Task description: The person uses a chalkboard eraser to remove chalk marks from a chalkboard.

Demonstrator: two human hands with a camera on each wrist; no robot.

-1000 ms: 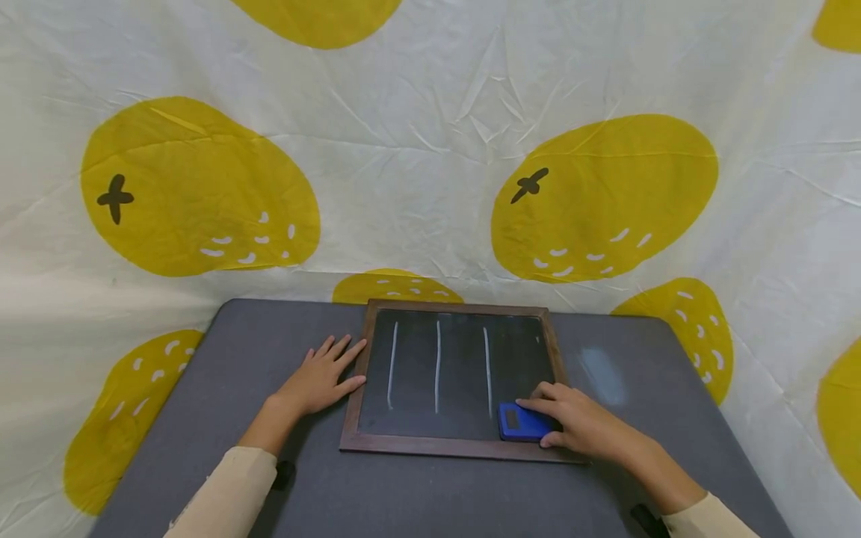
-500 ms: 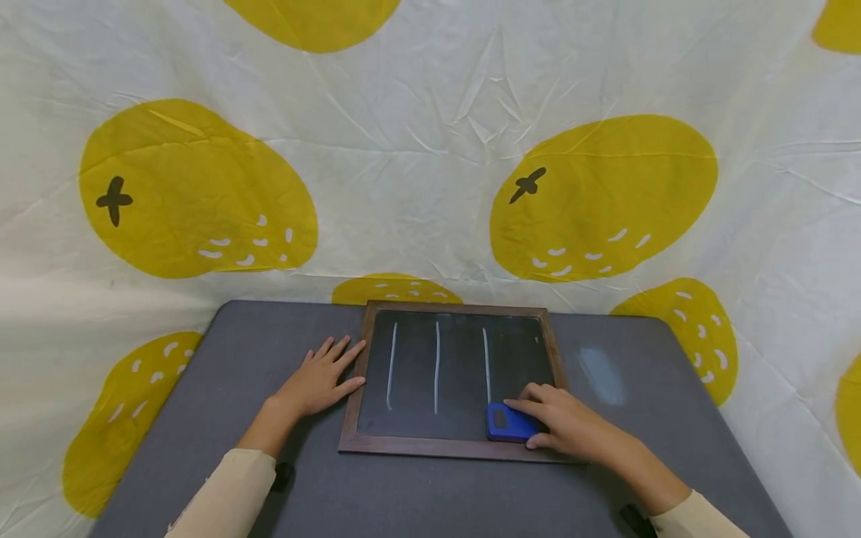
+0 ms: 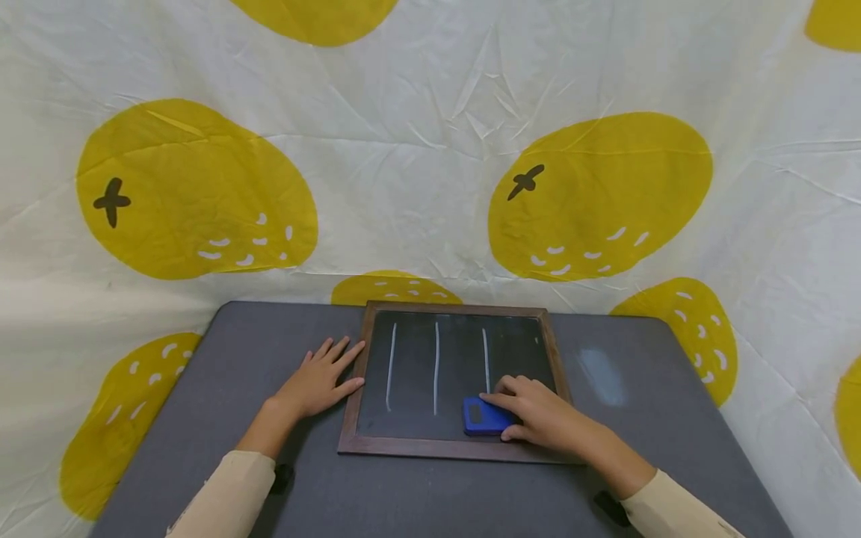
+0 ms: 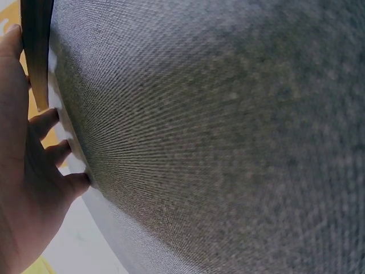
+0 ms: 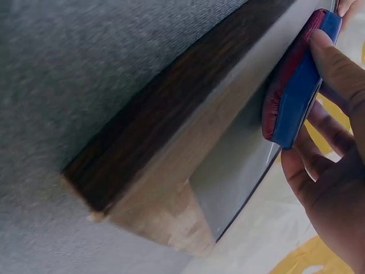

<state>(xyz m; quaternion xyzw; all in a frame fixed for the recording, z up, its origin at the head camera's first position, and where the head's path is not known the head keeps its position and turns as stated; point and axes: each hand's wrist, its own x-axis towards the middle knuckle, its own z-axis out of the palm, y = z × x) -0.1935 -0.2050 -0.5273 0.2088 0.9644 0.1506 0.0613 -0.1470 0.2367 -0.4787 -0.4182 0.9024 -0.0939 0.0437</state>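
Observation:
A small chalkboard (image 3: pixel 410 373) in a dark wooden frame (image 3: pixel 430 447) lies on the grey table, with three white chalk lines drawn down it. My right hand (image 3: pixel 548 418) grips a blue chalkboard eraser (image 3: pixel 483 417) between thumb and fingers, over the lower right part of the board, just below the third line. In the right wrist view the eraser (image 5: pixel 299 80) shows a red felt side turned to the board. My left hand (image 3: pixel 316 381) rests with fingers spread on the table, thumb and index fingertip at the frame's left side; the left wrist view shows the frame's edge (image 4: pixel 37 51) beside them.
The grey table (image 3: pixel 430 501) extends around the board. A pale chalky smudge (image 3: pixel 602 376) marks it to the board's right. Behind stands a white cloth (image 3: pixel 403 187) printed with yellow fruit shapes.
My right hand has slid the eraser leftward along the lower part of the board, and the bottom end of the third chalk line no longer shows. The left hand stays put.

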